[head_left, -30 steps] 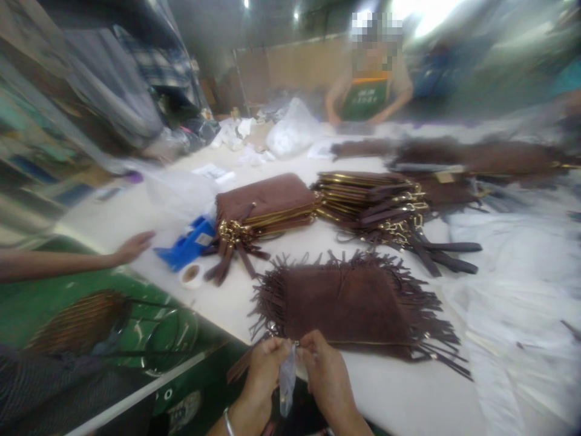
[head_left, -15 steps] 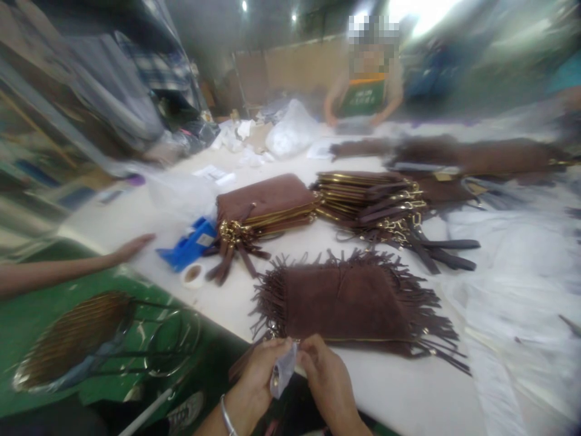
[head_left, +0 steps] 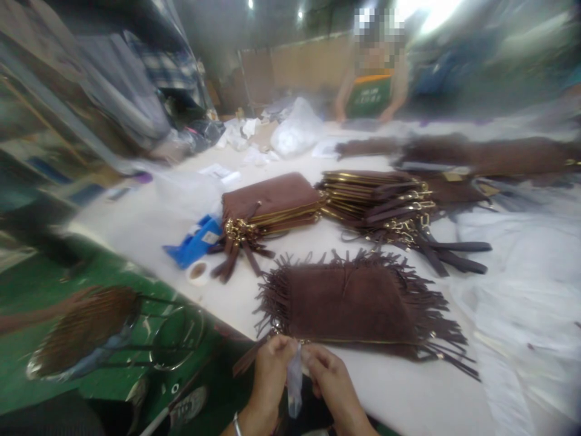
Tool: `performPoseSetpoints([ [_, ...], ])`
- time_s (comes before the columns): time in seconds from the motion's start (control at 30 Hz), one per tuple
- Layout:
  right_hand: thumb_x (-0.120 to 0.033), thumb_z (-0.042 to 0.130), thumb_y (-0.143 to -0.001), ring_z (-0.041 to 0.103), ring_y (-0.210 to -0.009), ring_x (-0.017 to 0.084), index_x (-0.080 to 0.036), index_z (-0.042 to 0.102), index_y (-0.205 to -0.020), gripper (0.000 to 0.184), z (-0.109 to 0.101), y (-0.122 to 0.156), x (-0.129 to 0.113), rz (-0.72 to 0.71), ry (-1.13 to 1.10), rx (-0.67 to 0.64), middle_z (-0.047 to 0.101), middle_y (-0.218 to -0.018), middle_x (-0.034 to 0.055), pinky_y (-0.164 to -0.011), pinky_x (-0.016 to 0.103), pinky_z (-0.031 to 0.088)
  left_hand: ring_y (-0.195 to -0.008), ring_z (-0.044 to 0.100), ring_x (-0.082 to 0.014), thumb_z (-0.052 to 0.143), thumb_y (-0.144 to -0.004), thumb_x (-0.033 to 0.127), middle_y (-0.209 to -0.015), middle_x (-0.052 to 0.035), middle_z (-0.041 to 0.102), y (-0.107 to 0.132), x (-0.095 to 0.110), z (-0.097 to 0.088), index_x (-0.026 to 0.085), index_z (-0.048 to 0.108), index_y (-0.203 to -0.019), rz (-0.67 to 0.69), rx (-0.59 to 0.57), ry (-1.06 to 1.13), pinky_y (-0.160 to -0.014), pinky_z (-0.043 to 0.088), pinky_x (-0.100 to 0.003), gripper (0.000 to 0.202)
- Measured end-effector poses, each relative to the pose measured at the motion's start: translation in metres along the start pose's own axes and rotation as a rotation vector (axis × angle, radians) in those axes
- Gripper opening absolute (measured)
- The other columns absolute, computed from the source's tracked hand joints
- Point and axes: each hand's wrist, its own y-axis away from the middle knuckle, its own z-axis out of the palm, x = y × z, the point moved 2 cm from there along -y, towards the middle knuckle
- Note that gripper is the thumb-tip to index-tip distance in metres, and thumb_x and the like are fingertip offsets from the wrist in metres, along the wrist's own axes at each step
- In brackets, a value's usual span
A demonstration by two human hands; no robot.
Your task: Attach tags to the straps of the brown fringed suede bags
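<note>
A small translucent plastic piece (head_left: 295,387), perhaps a little bag, hangs between my hands at the table's front edge. The fingertips of my left hand (head_left: 271,370) pinch its top from the left. From the other side, the thumb and fingers of my right hand (head_left: 330,378) close on its upper edge. Just beyond my fingers lies a dark brown fringed clutch bag (head_left: 349,303), flat on the table with its gold zipper edge toward me. My hands are close to that zipper, and my fingers partly hide this spot.
Stacked brown pouches (head_left: 275,197) and more pouches with gold clips (head_left: 372,194) lie behind. A blue tape dispenser (head_left: 195,242) and tape roll (head_left: 198,272) are at left. White sheeting (head_left: 521,260) covers the right side. Another person's arm (head_left: 49,312) reaches to a stool (head_left: 86,330).
The plastic piece now hangs straighter and longer below my fingers, and my right hand has tilted inward. The other person's arm at left has moved from the table edge down to the stool.
</note>
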Motion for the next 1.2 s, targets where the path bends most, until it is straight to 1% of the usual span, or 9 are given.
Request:
performPoseSetpoints([
  [0.17,-0.062,0.072,-0.059,0.016,-0.037,0.003,-0.017,0.060,-0.077,0.050,0.004,-0.005,0.008,0.143,-0.224,-0.056,0.028,-0.043,-0.0120,-0.036,0.018,0.012,-0.033,0.040,-0.0102,0.072,-0.060,0.057,-0.044,0.0027,0.051,0.002,-0.004,0.003,0.016,0.061,-0.068,-0.060,0.000,-0.007,-0.032,0.027,-0.020,0.044],
  [0.27,-0.060,0.075,-0.055,0.013,-0.037,0.002,-0.017,0.058,-0.073,0.050,0.007,-0.009,0.012,0.194,-0.314,-0.096,0.026,-0.042,-0.0131,-0.036,0.018,0.008,-0.032,0.040,-0.0107,0.073,-0.059,0.057,-0.042,0.0032,0.049,0.001,-0.009,0.004,0.016,0.059,-0.067,-0.079,0.021,0.029,-0.031,0.028,-0.020,0.044],
  [0.47,-0.056,0.078,-0.056,0.014,-0.038,0.001,-0.015,0.059,-0.076,0.050,0.008,-0.010,0.009,0.202,-0.317,-0.071,0.027,-0.045,-0.0132,-0.036,0.016,0.010,-0.054,0.057,-0.0139,0.076,-0.065,0.042,-0.061,-0.0039,0.064,0.004,-0.013,0.005,0.015,0.062,-0.066,0.092,0.142,0.123,-0.052,0.044,-0.023,0.031],
  [0.53,-0.055,0.078,-0.059,0.014,-0.038,0.001,-0.015,0.059,-0.078,0.048,0.008,-0.010,0.010,0.184,-0.337,-0.097,0.027,-0.045,-0.0133,-0.037,0.016,0.010,-0.057,0.059,-0.0153,0.077,-0.065,0.042,-0.063,-0.0049,0.066,0.006,-0.014,0.008,0.015,0.062,-0.067,0.090,0.152,0.166,-0.054,0.044,-0.024,0.032],
  [0.67,-0.056,0.078,-0.059,0.014,-0.038,0.001,-0.016,0.056,-0.078,0.050,0.006,-0.011,0.013,0.173,-0.366,-0.139,0.026,-0.047,-0.0138,-0.037,0.017,0.009,-0.052,0.058,-0.0161,0.082,-0.057,0.042,-0.060,-0.0065,0.065,0.008,-0.018,0.011,0.013,0.062,-0.066,-0.037,0.147,0.267,-0.052,0.043,-0.026,0.036],
  [0.73,-0.058,0.079,-0.057,0.015,-0.038,0.001,-0.017,0.054,-0.076,0.051,0.005,-0.011,0.013,0.175,-0.365,-0.154,0.027,-0.047,-0.0138,-0.037,0.017,0.008,-0.051,0.059,-0.0169,0.084,-0.054,0.037,-0.059,-0.0063,0.065,0.009,-0.018,0.011,0.012,0.062,-0.067,-0.124,0.084,0.345,-0.051,0.043,-0.026,0.035],
  [0.83,-0.058,0.081,-0.055,0.015,-0.037,0.000,-0.018,0.053,-0.074,0.053,0.003,-0.011,0.011,0.172,-0.358,-0.151,0.028,-0.045,-0.0142,-0.037,0.016,0.009,-0.051,0.060,-0.0176,0.080,-0.062,0.028,-0.057,-0.0051,0.063,0.009,-0.015,0.010,0.011,0.062,-0.067,-0.355,-0.068,0.466,-0.052,0.046,-0.027,0.025],
  [0.93,-0.058,0.080,-0.056,0.015,-0.037,0.001,-0.017,0.055,-0.077,0.053,0.002,-0.010,0.011,0.161,-0.347,-0.151,0.028,-0.044,-0.0146,-0.036,0.016,0.011,-0.046,0.057,-0.0157,0.072,-0.073,0.022,-0.053,-0.0035,0.061,0.010,-0.008,0.007,0.011,0.061,-0.066,-0.552,-0.141,0.500,-0.051,0.047,-0.027,0.017],
  [1.2,-0.058,0.078,-0.057,0.022,-0.035,0.003,-0.016,0.060,-0.078,0.050,0.005,-0.010,0.026,0.090,-0.334,0.007,0.035,-0.040,-0.0117,-0.035,0.017,0.016,-0.040,0.053,-0.0140,0.059,-0.086,0.023,-0.048,-0.0005,0.056,0.013,-0.004,0.010,0.012,0.059,-0.068,-0.602,-0.145,0.546,-0.050,0.047,-0.026,0.021],
])
